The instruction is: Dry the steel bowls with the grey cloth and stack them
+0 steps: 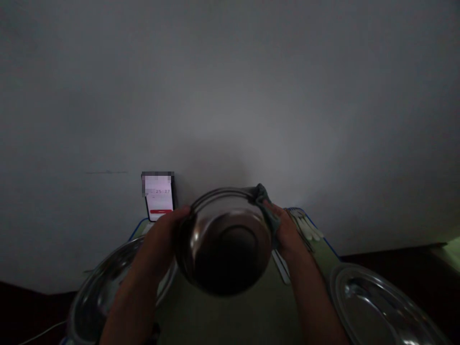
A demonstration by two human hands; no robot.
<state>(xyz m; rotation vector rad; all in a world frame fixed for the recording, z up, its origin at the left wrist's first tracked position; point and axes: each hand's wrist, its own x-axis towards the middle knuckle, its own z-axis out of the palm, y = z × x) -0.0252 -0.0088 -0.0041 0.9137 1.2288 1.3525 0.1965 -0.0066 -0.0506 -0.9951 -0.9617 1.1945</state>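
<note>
Left hand [163, 239] gripping bowl [224, 249] by left rim, fingers curling over edge, holding it tilted in air above table [230, 316], mouth facing camera. Right hand [287, 235] pinching grey cloth [264, 199] against right rim, cloth wrapping over top edge. Wiping seeming midway: cloth sitting at rim only, inside looking shiny, dim light hiding any drops. Left plate [97, 292], right plate [373, 302] and cutlery [305, 227] lying untouched beside. Phone [160, 199] leaning on wall
</note>
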